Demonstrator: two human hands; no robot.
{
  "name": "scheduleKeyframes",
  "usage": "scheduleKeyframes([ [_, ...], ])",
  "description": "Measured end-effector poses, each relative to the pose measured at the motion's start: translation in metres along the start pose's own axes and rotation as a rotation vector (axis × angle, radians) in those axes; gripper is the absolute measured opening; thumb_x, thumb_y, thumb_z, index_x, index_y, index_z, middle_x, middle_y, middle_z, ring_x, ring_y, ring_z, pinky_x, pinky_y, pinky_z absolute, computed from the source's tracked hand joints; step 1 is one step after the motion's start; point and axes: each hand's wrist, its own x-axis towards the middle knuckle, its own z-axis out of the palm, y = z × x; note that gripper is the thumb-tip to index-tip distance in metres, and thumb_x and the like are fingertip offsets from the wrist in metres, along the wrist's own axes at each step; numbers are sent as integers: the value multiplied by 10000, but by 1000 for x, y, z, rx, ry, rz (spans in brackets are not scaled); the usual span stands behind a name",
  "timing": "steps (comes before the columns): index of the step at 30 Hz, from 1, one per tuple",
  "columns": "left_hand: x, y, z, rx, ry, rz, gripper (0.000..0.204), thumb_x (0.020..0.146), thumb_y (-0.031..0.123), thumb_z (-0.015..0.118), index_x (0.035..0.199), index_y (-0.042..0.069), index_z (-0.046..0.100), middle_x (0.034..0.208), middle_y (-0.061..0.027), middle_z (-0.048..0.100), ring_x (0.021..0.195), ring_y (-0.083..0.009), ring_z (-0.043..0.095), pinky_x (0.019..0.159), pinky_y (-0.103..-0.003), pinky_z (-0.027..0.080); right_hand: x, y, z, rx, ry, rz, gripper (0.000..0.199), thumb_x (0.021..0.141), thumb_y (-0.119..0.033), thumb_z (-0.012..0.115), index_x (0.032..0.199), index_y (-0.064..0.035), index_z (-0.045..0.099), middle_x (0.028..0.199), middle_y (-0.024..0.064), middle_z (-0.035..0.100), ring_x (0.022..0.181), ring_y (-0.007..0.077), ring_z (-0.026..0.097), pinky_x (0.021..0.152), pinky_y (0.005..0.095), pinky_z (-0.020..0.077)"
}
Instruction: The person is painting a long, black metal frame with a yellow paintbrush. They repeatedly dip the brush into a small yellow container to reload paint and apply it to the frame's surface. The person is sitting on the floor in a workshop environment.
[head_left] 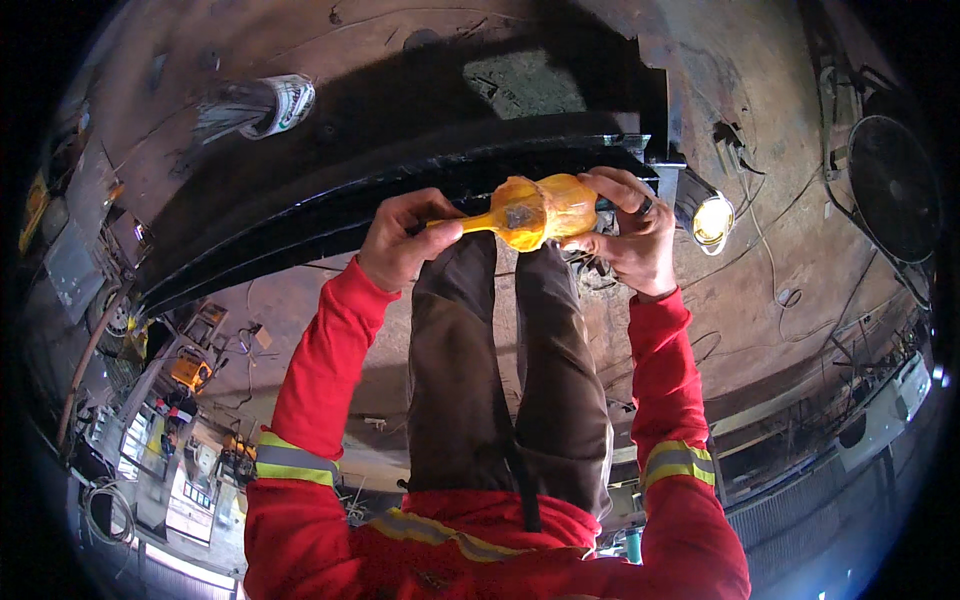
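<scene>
Between my two hands, above my knees, is a yellow, partly see-through object (548,210) with a narrow stem and a bulging body. A dull greyish patch and a ragged ridge show on the body. My left hand (408,238) pinches the stem between thumb and fingers. Around the wide end, the fingers and thumb of my right hand (640,232) are curled; a dark ring is on one finger. Something dark lies by the right fingertips, too small to make out. The object is held nearly level, just in front of a long black beam (290,235).
A lit work lamp (713,220) stands right of the beam's end. Beyond the beam is a white bucket (288,104) with thin rods. Cables (775,270) trail over the floor towards a large round fan (893,190). A yellow machine (190,370) is at left.
</scene>
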Motion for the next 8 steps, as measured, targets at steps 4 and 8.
scheduleKeyframes([
  [4, 2, -4, -9, -4, -16, 18, 189, 816, 206, 640, 859, 25, 608, 628, 5, 507, 550, -58, 423, 534, -244, 329, -2, -1, 2, 34, 5, -27, 633, 569, -87, 917, 1151, -10, 680, 1179, 126, 613, 1092, 220, 606, 973, 332, 494],
  [8, -1, -14, -15, -180, -43, -51, 206, 811, 222, 641, 862, 23, 616, 640, -23, 537, 574, -89, 469, 558, -249, 357, -3, 6, 1, 30, -24, -63, 620, 595, -92, 910, 1165, -19, 677, 1190, 134, 608, 1103, 237, 600, 984, 337, 483],
])
